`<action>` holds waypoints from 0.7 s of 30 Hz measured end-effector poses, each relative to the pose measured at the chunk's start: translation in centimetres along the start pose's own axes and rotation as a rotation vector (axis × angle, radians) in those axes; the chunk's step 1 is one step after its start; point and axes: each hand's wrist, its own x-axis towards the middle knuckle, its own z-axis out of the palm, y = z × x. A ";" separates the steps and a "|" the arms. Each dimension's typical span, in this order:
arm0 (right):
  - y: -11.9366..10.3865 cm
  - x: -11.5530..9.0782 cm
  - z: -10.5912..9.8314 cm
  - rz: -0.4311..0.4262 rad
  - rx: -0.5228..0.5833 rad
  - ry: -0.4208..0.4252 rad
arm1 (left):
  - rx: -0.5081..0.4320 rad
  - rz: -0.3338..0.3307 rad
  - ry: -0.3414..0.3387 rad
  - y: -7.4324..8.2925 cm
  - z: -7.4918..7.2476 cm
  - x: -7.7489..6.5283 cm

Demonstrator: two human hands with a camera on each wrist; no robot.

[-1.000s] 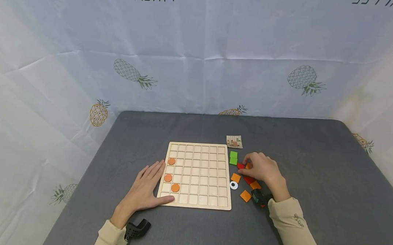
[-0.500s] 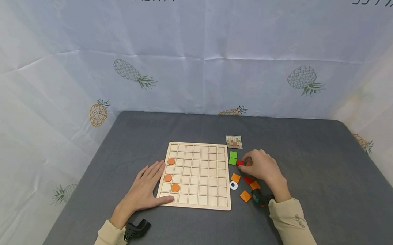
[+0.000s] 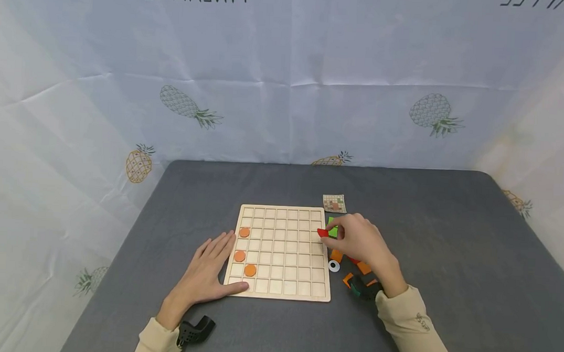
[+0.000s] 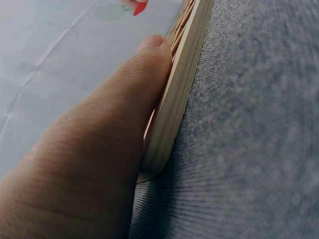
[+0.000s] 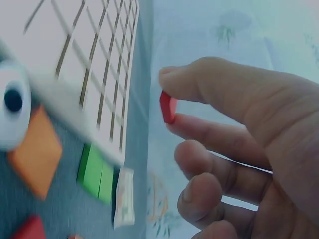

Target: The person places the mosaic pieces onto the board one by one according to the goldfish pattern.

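Observation:
A wooden grid board (image 3: 276, 297) lies on the table with three orange discs in cells on its left side, one of them a lower disc (image 3: 250, 270). My left hand (image 3: 207, 270) rests flat at the board's lower left corner, fingers straight along its edge; the left wrist view shows the thumb (image 4: 134, 79) on the board's rim. Between thumb and index finger my right hand (image 3: 359, 240) pinches a small red piece (image 5: 168, 107). In the head view that red piece is above the board's right edge, and the right wrist view shows it raised.
Beside the board's right edge lie green squares (image 5: 94, 174), an orange square (image 5: 37, 154), a white ring-like disc with a dark centre (image 3: 334, 266) and other red and orange pieces. A small pattern card (image 3: 334, 203) sits near the upper right corner.
My right hand has picked the red piece up from the pile and moved it left to the board's right edge. The left hand stays in place.

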 end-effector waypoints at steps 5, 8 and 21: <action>-2.1 0.3 0.9 -0.038 0.008 -0.008 | 0.004 0.007 0.011 -0.1 0.1 -0.1; -3.2 0.4 1.6 -0.037 -0.003 -0.002 | 0.006 0.005 0.014 0.0 0.1 -0.1; -7.8 0.7 5.4 -0.126 0.058 -0.045 | -0.011 -0.021 -0.006 0.3 0.1 -0.1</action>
